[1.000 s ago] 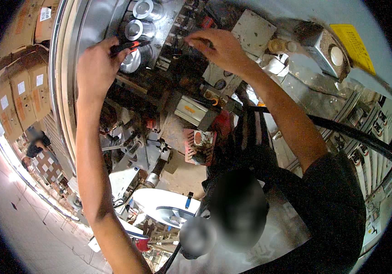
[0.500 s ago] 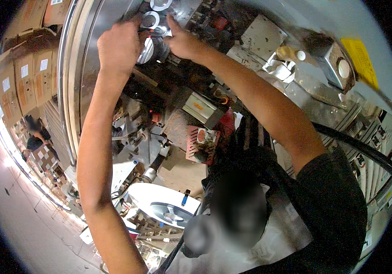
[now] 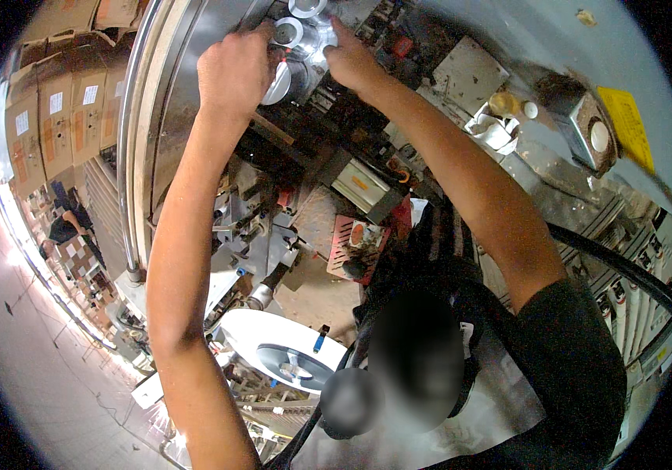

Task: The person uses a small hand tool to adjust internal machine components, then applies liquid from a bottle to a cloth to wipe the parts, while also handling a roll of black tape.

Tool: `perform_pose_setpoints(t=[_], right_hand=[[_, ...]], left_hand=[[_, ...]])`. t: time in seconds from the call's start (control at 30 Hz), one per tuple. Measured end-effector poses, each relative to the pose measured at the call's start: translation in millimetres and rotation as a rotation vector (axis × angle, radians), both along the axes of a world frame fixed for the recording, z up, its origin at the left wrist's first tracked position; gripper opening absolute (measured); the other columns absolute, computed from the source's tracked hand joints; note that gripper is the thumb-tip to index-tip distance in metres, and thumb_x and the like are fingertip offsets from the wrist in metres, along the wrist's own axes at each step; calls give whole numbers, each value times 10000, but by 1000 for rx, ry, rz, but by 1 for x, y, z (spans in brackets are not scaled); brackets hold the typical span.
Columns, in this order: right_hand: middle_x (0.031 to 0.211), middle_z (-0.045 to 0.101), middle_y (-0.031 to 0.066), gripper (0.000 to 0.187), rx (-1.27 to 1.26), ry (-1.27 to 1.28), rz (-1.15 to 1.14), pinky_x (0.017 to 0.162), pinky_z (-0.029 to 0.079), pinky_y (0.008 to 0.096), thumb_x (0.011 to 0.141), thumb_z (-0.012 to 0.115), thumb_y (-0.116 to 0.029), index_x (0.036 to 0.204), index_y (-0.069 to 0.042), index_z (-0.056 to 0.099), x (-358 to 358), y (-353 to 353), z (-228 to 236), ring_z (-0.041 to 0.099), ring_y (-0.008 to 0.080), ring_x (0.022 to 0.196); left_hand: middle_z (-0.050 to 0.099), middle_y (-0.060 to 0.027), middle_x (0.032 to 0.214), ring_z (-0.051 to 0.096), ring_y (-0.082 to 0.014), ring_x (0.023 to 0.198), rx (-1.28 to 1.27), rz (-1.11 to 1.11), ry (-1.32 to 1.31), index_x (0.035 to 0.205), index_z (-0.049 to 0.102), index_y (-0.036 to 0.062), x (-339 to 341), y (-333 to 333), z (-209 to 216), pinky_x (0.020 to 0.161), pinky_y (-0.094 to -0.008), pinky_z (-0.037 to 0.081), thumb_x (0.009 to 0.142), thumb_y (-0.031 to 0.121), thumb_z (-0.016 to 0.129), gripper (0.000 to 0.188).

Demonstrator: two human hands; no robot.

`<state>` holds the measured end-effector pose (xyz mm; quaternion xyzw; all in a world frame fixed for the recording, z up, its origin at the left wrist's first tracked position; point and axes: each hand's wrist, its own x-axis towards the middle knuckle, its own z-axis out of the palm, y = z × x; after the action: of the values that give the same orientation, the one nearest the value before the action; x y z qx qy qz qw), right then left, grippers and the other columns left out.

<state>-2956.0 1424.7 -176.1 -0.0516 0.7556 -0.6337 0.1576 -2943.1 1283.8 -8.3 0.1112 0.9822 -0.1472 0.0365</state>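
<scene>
Both my arms reach to the top of the view, into a machine. There, several shiny metal rollers with pale ring ends stand close together: one roller [image 3: 287,33] between my hands, another ring-ended roller [image 3: 307,7] above it. A lower roller with a white disc face [image 3: 276,84] sits beside my left wrist. My left hand [image 3: 236,72] is closed, its fingertips at the roller's left side by a small red bit [image 3: 283,56]; what it grips is hidden. My right hand [image 3: 354,64] is at the roller's right side, index finger stretched out and thumb apart, apparently touching the metal.
Below the rollers lie dark machine parts, a silver block [image 3: 360,186] and a red slotted plate [image 3: 358,249]. A white reel [image 3: 277,345] stands lower down. A black hose [image 3: 618,262] crosses at right. Cardboard boxes [image 3: 58,117] are stacked left, with another person [image 3: 70,223] beyond.
The whole view has shifted, so the machine and both hands appear a little farther right. My hands stay at the same rollers, with little visible change in their hold.
</scene>
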Motion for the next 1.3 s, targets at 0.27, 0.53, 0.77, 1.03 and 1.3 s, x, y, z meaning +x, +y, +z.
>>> perform_pose_setpoints(t=[0.27,0.53,0.77,1.03,1.3], right_hand=[[1615,380,256,719,15,-53,395,1216,314,376,978,560,-142,1624,-33,263,-3,29,12,406,353,1476],[1373,586,342,819,11,-67,107,1111,459,442,895,568,-53,1610,47,182,-1,-27,-8,598,405,1287],[1421,589,274,719,-24,-66,260,1056,469,361,941,534,-36,1610,11,278,6,12,21,616,290,1234],[1628,223,373,804,-126,-67,407,1284,194,423,894,567,-38,1576,130,176,24,-14,-16,244,448,1537],[1608,285,357,782,60,-61,-19,1274,199,475,889,584,-59,1570,105,234,4,-42,-8,263,496,1511]], left_hand=[[749,-162,841,740,-388,807,81,-17,32,1092,720,136,5,-8,-2,682,-501,587,889,292,735,256],[744,-181,840,738,-393,811,54,74,-47,1094,719,136,-3,5,4,693,-508,585,895,277,728,244],[741,-172,828,735,-387,804,91,63,-16,1079,719,133,8,-8,2,695,-503,584,892,272,728,234],[736,-167,810,729,-392,794,133,26,9,1082,724,132,-4,-5,-1,689,-503,577,895,279,721,237],[729,-155,787,725,-384,776,178,-8,11,1079,723,132,4,6,0,681,-488,576,855,270,772,268]])
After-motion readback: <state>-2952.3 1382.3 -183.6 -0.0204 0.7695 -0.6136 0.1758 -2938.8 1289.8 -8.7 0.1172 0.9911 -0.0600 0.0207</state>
